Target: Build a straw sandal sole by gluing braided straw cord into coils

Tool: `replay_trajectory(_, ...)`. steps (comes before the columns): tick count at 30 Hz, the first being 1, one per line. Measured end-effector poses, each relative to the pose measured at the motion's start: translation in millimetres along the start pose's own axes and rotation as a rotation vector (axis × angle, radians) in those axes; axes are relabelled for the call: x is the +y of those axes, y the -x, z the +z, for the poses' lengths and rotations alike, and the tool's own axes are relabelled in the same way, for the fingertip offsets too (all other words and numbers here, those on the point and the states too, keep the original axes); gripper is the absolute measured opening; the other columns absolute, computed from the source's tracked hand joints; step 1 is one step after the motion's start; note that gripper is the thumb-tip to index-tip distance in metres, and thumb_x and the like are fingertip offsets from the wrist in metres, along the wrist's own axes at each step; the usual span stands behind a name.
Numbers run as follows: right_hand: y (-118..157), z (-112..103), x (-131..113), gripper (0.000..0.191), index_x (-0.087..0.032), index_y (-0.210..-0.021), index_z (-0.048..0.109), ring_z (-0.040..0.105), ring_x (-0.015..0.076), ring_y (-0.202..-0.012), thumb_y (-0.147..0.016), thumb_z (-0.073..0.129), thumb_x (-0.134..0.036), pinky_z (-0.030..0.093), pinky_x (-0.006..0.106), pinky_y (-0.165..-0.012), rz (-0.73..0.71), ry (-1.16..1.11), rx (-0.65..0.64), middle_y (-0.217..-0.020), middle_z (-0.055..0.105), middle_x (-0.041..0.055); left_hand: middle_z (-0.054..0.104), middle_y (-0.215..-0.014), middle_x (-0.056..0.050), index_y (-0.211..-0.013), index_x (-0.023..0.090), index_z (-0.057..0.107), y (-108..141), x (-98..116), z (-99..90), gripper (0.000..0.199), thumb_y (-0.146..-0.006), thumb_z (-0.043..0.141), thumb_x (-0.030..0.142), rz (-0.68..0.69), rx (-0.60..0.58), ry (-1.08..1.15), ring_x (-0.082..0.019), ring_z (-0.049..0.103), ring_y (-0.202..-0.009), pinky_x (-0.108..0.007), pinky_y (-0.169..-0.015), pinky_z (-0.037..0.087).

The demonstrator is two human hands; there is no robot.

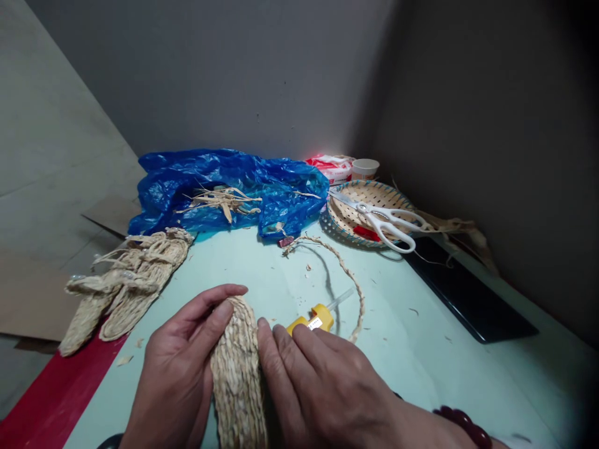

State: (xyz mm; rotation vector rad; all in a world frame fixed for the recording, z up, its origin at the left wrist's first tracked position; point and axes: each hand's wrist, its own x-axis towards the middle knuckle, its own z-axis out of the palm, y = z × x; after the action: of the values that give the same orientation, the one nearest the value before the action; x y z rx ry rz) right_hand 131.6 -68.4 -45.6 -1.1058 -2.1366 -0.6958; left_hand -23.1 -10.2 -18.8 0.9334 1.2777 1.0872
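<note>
The table [421,362] has a pale green top, with a red strip [60,399] along its left side. A pair of woven straw sandals [152,268] sits at that edge, close to a crumpled blue plastic bag [290,181]. Farther right rests a round woven basket [384,194] — just beside it, a flat black slab [472,293]. Nearer the middle lies a yellow tool [322,315], partly hidden, and small straw scraps [124,360] dot the surface.

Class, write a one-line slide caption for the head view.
Left hand holds a braided straw-like piece, right hand at its other edge; white-handled scissors lie across a basket beyond.
</note>
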Motion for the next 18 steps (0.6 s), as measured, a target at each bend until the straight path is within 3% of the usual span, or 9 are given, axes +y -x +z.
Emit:
replay_trajectory(5,3.0,3.4,-5.9,0.031,0.005,-0.107,0.068,0.064,0.0215,-0.054,-0.086,0.046,0.002,0.047,0.032,-0.042,0.006,0.005,-0.033,-0.071,0.075,0.0129,0.076,-0.086,0.003,-0.090,0.027,0.082,-2.9,-3.1,0.8,0.039,-0.058,0.093,0.047,0.057,0.022,-0.020,-0.012,0.061,-0.073,-0.009,-0.063,0.053)
replay_trajectory(7,3.9,5.2,-8.9,0.031,0.006,-0.107,0.068,0.064,0.0221,-0.053,-0.094,0.042,-0.007,0.046,0.033,-0.040,0.024,-0.020,-0.026,-0.073,0.076,0.0142,0.076,-0.085,0.003,-0.089,0.026,0.081,-3.6,-3.3,1.7,0.036,-0.060,0.093,0.044,0.062,0.025,0.007,-0.012,0.061,-0.072,-0.010,-0.063,0.053)
replay_trajectory(10,4.3,7.2,-12.4,0.046,0.006,-0.109,0.067,0.065,0.0237,-0.054,-0.105,0.032,-0.024,0.046,0.034,-0.040,0.088,-0.073,-0.065,-0.071,0.075,0.0152,0.076,-0.084,0.003,-0.087,0.024,0.081,-3.7,-3.2,3.6,0.031,-0.061,0.093,0.037,0.045,0.032,0.092,-0.012,0.064,-0.074,-0.010,-0.066,0.053)
replay_trajectory(15,3.8,9.5,-11.9,0.038,0.007,-0.113,0.064,0.063,0.0253,-0.053,-0.100,0.039,-0.019,0.046,0.037,-0.039,0.123,-0.067,-0.061,-0.071,0.074,0.0134,0.074,-0.080,0.004,-0.090,0.025,0.078,-3.5,-3.2,5.4,0.025,-0.069,0.088,0.034,0.024,-0.004,0.184,-0.011,0.066,-0.076,-0.011,-0.070,0.054)
replay_trajectory(18,3.7,10.0,-9.0,0.037,0.006,-0.117,0.062,0.066,0.0258,-0.057,-0.098,0.043,-0.019,0.049,0.038,-0.041,0.125,-0.076,-0.076,-0.077,0.076,0.0135,0.072,-0.077,0.003,-0.090,0.024,0.077,-4.5,-2.7,6.4,0.029,-0.067,0.089,0.038,0.024,-0.014,0.227,-0.012,0.065,-0.072,-0.013,-0.066,0.055)
